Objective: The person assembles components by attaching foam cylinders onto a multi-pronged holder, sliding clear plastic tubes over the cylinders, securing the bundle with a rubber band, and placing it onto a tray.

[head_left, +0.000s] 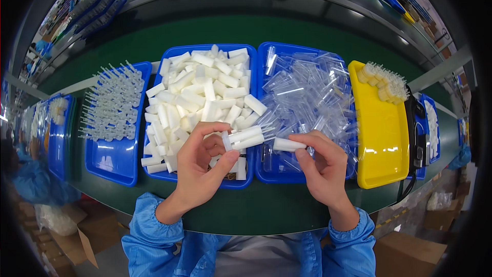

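Observation:
My left hand point(201, 161) is closed around the round clear base of a small plastic part with thin prongs point(227, 141). White foam cylinders point(248, 137) sit on its prongs, which point to the right. Between the thumb and fingers of my right hand point(324, 166) is another white foam cylinder point(288, 144), held level just right of the prongs and a small gap away from them. Behind my left hand, a blue tray point(210, 47) is heaped with white foam cylinders point(207, 90). A second blue tray point(302, 48) behind my right hand holds clear plastic tubes point(307, 92).
At the left, a blue tray point(110, 166) carries rows of clear pronged parts point(114, 103). A yellow tray point(382, 149) on the right has several foam-filled pronged parts point(383, 83) at its far end. All stand on a green table point(256, 208). Cardboard boxes point(410, 251) lie below right.

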Motion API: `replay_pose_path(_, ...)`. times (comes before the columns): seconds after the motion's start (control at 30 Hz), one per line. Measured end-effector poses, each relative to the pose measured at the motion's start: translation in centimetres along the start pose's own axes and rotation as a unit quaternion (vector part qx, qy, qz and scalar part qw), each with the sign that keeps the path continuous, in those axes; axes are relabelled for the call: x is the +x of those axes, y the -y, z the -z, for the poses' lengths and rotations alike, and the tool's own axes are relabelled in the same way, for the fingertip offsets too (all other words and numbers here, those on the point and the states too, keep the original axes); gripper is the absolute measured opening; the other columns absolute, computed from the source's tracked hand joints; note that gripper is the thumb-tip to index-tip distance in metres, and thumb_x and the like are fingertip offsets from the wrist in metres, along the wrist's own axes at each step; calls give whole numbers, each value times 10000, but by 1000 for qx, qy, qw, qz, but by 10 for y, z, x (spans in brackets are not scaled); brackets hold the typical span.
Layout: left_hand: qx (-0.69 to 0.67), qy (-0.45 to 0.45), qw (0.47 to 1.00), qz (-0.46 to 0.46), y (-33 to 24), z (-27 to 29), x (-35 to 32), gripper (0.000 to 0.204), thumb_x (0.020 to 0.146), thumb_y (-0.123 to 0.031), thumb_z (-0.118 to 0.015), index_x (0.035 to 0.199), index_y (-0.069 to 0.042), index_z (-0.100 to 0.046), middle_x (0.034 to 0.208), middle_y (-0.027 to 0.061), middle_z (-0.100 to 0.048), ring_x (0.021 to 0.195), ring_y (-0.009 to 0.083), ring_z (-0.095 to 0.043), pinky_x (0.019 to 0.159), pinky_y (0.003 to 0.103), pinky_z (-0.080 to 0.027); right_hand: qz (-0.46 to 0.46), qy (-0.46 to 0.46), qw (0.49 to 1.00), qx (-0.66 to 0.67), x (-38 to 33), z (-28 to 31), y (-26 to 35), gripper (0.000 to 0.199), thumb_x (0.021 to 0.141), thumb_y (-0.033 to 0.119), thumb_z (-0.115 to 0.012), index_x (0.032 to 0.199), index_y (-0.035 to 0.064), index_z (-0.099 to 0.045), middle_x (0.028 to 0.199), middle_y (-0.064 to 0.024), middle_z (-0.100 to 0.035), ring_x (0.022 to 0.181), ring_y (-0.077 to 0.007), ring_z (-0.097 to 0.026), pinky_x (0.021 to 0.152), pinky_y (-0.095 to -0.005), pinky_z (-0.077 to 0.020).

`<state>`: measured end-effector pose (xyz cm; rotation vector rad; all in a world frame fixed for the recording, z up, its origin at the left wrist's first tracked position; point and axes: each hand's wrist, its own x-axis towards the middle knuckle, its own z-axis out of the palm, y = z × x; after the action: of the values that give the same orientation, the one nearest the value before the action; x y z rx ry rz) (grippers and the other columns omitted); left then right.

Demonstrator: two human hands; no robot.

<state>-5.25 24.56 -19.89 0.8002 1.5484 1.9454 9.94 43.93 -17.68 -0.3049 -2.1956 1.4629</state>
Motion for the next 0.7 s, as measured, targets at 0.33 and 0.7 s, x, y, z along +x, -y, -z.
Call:
replay_pose_path(0.33, 23, 44, 999, 11, 0, 0, -2, 380, 985, -192, -648, 1264, 29, -513, 1192, 160, -589, 949, 207, -651, 764, 332, -566, -51, -15, 988, 145, -3, 3, -12, 180, 902, -64, -625, 1068, -41, -693, 908, -77, -636, 801, -118, -557, 725, -243, -439)
replay_pose_path(0.7, 16, 32, 999, 36, 0, 1, -2, 406, 982, -193, -657, 1282, 35, -507, 1119, 142, -647, 936, 165, -655, 789, 296, -558, -48, -5, 990, 136, -4, 5, -10, 158, 909, -43, -647, 1059, -42, -697, 865, -68, -623, 778, -112, -547, 709, -243, -424)
